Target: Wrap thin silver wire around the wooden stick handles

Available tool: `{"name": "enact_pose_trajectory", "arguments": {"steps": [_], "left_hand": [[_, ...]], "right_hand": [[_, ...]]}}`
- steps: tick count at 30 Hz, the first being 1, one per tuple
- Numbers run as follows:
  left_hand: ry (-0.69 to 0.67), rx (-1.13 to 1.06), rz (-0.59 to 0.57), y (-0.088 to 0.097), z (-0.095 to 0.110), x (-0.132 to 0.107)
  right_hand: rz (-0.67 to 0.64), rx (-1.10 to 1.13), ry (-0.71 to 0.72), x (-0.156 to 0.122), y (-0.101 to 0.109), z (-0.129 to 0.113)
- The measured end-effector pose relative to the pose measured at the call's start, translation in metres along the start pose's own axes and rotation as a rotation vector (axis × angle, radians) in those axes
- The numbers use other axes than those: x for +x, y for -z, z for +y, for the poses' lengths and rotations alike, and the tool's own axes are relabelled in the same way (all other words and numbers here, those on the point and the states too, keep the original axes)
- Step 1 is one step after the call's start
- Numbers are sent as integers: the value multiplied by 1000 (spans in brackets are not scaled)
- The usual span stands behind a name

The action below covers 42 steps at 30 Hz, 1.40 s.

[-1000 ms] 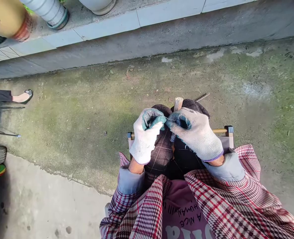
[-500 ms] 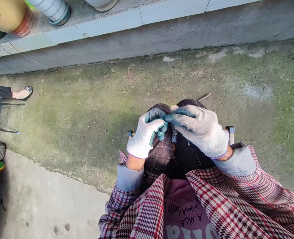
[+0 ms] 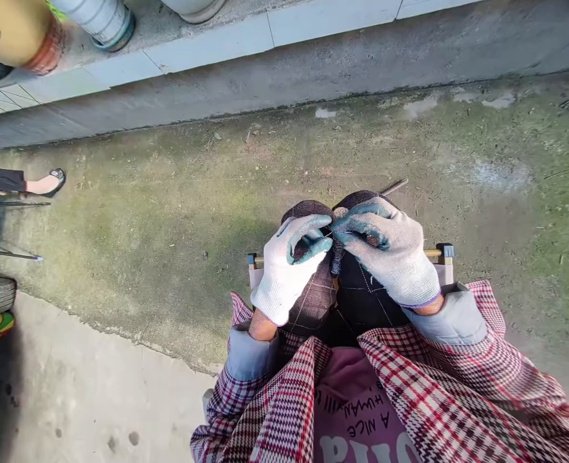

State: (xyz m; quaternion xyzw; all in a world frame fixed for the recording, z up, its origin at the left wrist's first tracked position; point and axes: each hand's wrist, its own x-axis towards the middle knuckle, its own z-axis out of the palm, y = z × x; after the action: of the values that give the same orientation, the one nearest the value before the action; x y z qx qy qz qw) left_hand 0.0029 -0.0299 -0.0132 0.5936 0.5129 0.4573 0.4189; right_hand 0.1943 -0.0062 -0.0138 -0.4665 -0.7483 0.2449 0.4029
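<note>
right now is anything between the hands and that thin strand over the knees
Nothing visible stands in the way. The left hand and right hand both pinch the thin strand at their fingertips, just above the wrapped stick standing between the knees. The strand itself is barely discernible.

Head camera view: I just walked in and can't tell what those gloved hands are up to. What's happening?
A seated person in a plaid jacket works over their knees. The left hand and right hand meet fingertip to fingertip, pinching a thin strand between them. Someone else's foot shows far left.
</note>
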Motion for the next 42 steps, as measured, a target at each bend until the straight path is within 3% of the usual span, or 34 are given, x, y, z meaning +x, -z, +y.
{"name": "enact_pose_trajectory", "arguments": {"steps": [5,10,13,18,22,26,33,42], "left_hand": [[19,34,-82,3,7,6],[47,-1,-55,5,17,8],[160,-94,-91,8,20,11],[382,-269,-260,16,20,14],[336,-255,-271,13,20,16],[250,-169,-144,10,20,18],[276,-179,-123,14,20,17],[196,-104,-80,13,18,14]], "right_hand": [[-48,181,-105,0,3,-3],[-77,356,-271,3,6,-7],[-75,463,-339,5,5,-8],[-82,721,-516,8,0,-7],[-137,855,-615,10,0,-6],[-132,806,-620,10,2,-6],[-131,725,-604,9,3,-4],[-123,440,-411,7,5,-3]]}}
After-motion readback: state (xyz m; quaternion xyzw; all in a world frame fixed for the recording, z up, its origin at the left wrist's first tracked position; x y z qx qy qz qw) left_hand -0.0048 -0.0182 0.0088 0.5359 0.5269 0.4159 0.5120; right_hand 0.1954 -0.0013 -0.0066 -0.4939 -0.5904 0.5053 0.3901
